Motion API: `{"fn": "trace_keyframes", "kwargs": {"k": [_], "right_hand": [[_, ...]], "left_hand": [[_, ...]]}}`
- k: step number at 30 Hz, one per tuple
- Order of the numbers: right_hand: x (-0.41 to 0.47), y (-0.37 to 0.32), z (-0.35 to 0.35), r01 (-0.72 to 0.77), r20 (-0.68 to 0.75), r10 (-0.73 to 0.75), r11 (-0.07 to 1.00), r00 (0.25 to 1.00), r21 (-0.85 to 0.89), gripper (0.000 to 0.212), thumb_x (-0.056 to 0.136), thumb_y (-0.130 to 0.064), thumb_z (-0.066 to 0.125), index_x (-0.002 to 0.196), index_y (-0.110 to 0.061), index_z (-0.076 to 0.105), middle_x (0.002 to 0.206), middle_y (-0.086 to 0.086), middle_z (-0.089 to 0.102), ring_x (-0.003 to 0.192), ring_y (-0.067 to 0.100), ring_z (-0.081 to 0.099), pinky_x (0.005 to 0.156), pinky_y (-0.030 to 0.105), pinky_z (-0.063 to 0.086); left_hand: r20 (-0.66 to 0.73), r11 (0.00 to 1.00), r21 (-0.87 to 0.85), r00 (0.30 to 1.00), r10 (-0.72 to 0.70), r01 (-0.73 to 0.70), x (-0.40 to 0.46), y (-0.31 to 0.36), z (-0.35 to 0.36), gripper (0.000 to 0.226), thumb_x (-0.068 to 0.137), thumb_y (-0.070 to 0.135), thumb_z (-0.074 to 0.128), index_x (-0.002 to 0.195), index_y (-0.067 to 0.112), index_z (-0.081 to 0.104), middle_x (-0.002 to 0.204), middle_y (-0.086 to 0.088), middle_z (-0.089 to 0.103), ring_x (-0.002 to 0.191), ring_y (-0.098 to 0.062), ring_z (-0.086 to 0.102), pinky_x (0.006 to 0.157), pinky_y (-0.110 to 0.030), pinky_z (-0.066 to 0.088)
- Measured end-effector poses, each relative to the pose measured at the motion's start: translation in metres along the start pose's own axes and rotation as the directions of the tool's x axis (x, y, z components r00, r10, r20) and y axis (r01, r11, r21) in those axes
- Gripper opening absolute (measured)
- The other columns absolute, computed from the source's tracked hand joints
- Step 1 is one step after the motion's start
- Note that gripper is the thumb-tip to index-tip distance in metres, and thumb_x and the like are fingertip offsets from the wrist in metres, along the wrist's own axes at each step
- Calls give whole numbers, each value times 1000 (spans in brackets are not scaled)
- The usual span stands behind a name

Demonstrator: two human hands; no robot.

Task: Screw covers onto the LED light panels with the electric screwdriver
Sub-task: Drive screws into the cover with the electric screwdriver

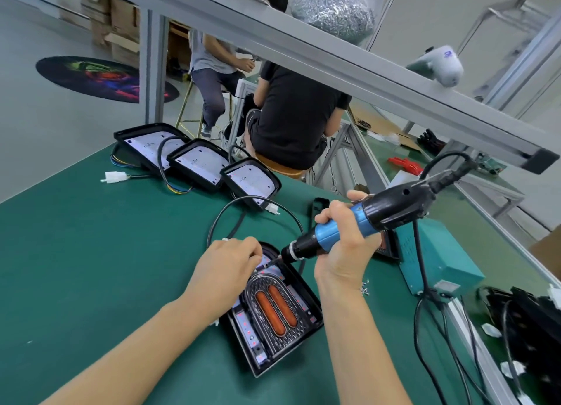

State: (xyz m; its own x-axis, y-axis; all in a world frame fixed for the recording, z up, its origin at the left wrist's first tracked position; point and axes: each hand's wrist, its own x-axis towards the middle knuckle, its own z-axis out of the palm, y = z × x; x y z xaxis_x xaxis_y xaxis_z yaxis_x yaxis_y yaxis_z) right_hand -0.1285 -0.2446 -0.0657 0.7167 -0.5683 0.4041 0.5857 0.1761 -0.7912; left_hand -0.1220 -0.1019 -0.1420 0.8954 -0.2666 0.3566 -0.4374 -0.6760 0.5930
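A black LED light panel (299, 295) lies on the green table in front of me, with a clear ribbed cover (273, 310) showing two orange strips set in it. My right hand (343, 246) grips the blue and black electric screwdriver (358, 222); its bit points down-left at the panel's far corner. My left hand (230, 271) rests on the panel's far left part, fingers curled near the bit tip; whether they pinch a screw is hidden. Three more panels (197, 161) without covers stand in a row at the back.
A teal power box (440, 259) stands to the right, its cables trailing to the table edge. Loose screws (364, 289) lie beside my right wrist. Black parts (522, 322) pile at the far right. An aluminium frame beam (334, 58) crosses overhead. Two people sit beyond the table.
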Motion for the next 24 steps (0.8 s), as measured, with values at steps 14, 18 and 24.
{"fn": "trace_keyframes", "kwargs": {"k": [14, 18, 24], "right_hand": [[-7, -6, 5, -23, 26, 23, 1000, 999, -3, 21, 71, -2, 64, 82, -19, 58, 60, -1, 56, 55, 16, 54, 57, 25, 47], [-8, -20, -4, 25, -105, -16, 997, 994, 79, 28, 71, -2, 63, 96, -14, 57, 59, -3, 56, 56, 17, 53, 63, 30, 47], [-14, -66, -51, 226, -351, -183, 971, 918, 84, 30, 68, -4, 62, 94, -20, 58, 58, -5, 51, 54, 14, 51, 62, 24, 47]], "left_hand": [[-189, 986, 109, 977, -102, 124, -16, 7, 7, 15, 96, 15, 49, 82, 18, 55, 72, 6, 53, 72, -24, 52, 76, -34, 35], [-174, 972, 143, 971, -161, 187, -15, 10, 0, 15, 96, 17, 49, 82, 19, 57, 72, 8, 53, 74, -22, 51, 75, -32, 31], [-132, 998, 40, 990, -41, 47, 19, 29, -8, 11, 92, 24, 57, 85, 23, 65, 84, 11, 64, 88, -17, 51, 82, -32, 31]]}}
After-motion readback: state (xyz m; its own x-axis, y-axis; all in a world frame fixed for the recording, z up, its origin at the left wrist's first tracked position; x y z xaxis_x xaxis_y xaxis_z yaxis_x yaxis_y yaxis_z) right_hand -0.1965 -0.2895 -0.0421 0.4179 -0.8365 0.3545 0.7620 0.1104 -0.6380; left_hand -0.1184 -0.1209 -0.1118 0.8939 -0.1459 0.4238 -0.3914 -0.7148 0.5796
